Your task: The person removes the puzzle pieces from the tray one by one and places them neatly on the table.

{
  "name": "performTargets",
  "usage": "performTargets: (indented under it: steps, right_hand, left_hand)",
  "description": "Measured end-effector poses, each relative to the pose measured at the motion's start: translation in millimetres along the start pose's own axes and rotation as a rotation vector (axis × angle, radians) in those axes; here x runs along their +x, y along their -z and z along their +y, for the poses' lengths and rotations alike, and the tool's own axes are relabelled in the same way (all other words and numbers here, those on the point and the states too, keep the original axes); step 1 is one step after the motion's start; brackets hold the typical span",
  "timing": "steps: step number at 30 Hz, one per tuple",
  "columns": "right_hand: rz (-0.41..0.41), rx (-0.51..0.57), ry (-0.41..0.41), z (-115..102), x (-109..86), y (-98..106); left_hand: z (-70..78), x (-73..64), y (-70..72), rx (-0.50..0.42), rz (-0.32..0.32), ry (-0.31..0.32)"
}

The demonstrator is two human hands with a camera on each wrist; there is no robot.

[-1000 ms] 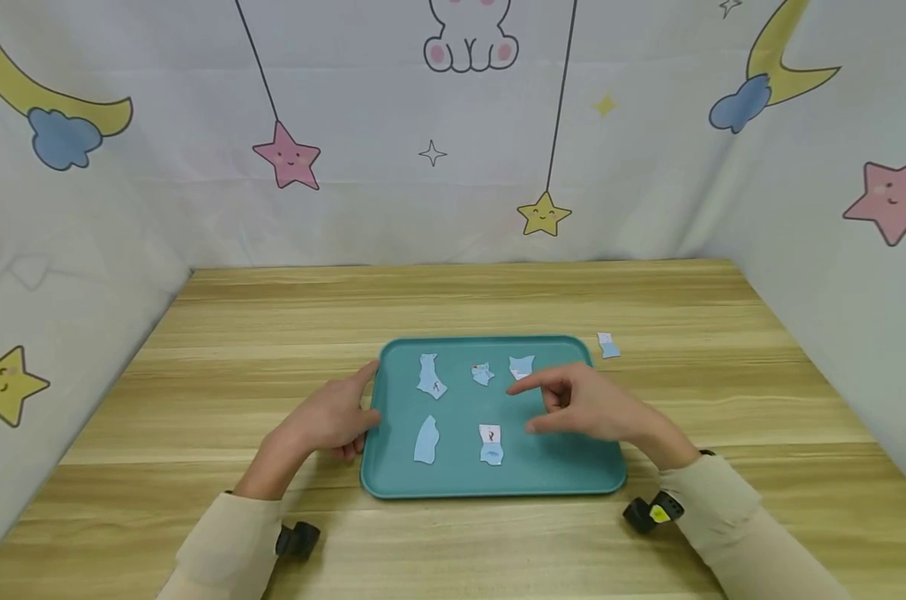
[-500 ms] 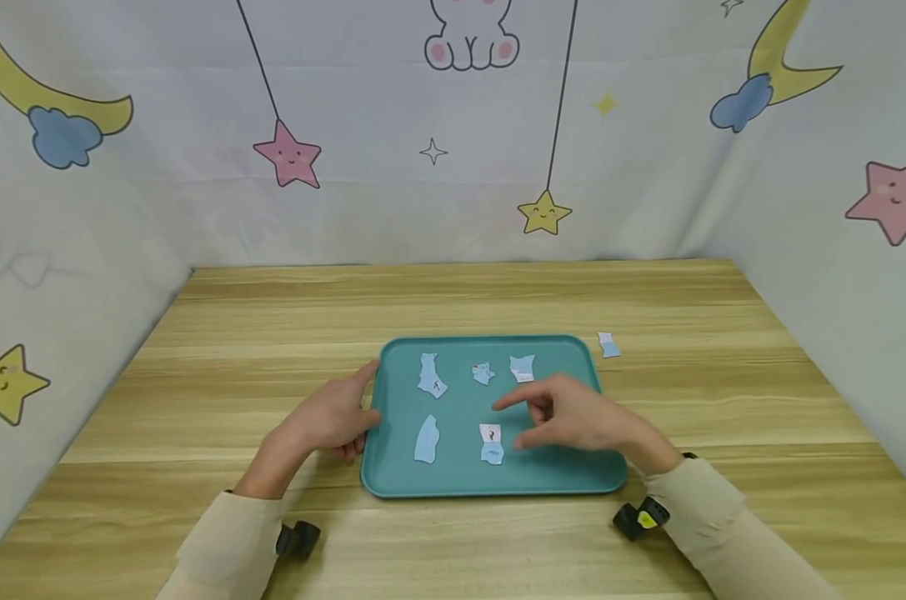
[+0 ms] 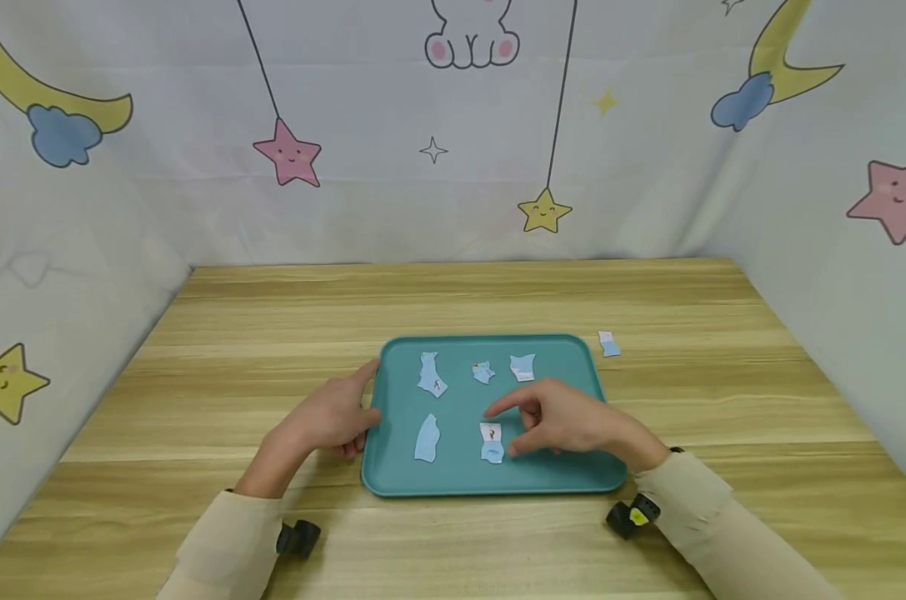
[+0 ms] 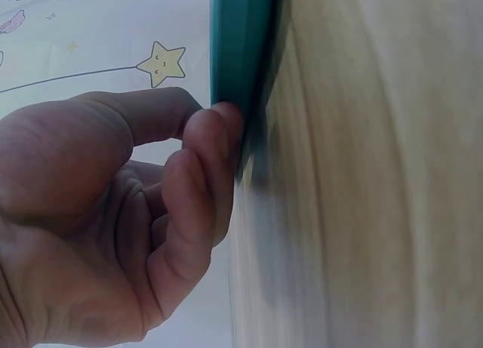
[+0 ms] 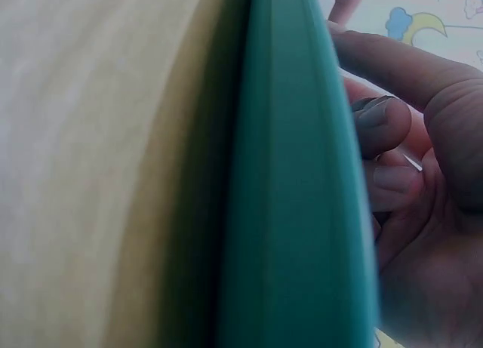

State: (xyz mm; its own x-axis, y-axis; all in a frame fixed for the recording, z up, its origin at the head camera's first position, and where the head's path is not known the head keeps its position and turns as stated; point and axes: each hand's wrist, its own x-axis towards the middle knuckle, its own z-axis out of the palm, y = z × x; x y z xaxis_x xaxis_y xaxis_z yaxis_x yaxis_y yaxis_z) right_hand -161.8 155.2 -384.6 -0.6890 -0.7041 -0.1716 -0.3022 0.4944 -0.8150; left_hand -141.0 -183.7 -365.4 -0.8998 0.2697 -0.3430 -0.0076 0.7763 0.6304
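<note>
And the left hand [image 3: 332, 414] pinches the teal rectangular tray [image 3: 460, 412] at nine o'clock on the wood-grain bench [image 3: 272, 317]! Right hand [image 3: 568, 418], thumb and index parted, grasping nothing, just beside the ragged white-and-blue paper piece [image 3: 491, 445] at six; another ragged scrap [image 3: 608, 344] lies outside, two o'clock.

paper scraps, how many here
6: three scraps across the far half of the tray, two scraps nearer, one scrap on the table right of it. The right hand may hide more.

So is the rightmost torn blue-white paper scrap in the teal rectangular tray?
Out: the scrap lies on the wood-grain table beside the tray.
</note>
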Motion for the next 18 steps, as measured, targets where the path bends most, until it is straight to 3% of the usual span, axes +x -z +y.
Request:
performTargets:
  steps: [18]
  right_hand:
    - [-0.025, -0.022, -0.011, 0.7, 7.5, -3.9]
  left_hand:
    - [1.0, 0.4, 1.5, 0.003, 0.0, -0.007]
